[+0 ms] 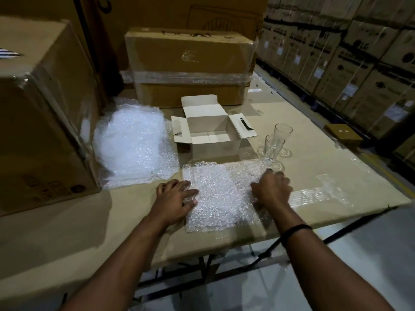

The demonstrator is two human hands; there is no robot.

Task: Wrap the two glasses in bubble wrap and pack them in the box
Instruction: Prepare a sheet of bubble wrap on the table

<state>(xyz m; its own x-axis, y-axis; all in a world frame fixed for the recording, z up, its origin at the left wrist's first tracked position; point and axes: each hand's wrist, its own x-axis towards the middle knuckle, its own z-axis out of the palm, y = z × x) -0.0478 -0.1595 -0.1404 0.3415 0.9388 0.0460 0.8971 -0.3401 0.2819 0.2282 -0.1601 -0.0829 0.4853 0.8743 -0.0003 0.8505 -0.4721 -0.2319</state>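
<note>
Warehouse floor with stacked cartons (pixel 359 63) walling the right side, and in front a cardboard-covered table (pixel 89 221) where the work lies; the left hand (pixel 175 200) lies palm down, fingers spread and nearly straight, pressing on the left edge of a bubble wrap sheet (pixel 220 194) and gripping nothing; the right hand (pixel 272 190) sits knuckles up on the sheet's right part, fingers bent down onto the plastic, and whether they pinch the wrap or merely rest on it cannot be told; a black band (pixel 294 230) circles the right wrist; the sheet is spread flat on the table under both hands, its near edge close to the table's front edge; just beyond the right hand's fingertips stands the nearer glass (pixel 269 145), upright, its foot at the sheet's far right corner; the farther glass (pixel 282 134) stands upright just behind it, the two close together; left of the glasses and just past the sheet's far edge sits the white box (pixel 211 151), flaps open, its pale floor in view; left of the box lies a heap of bubble wrap (pixel 134 142), up against a large brown carton (pixel 40 108) at the table's left; behind the white box stands a film-banded carton (pixel 190 63); well to the right, near the table's edge, lies a small flat brown box (pixel 343 131)
</note>
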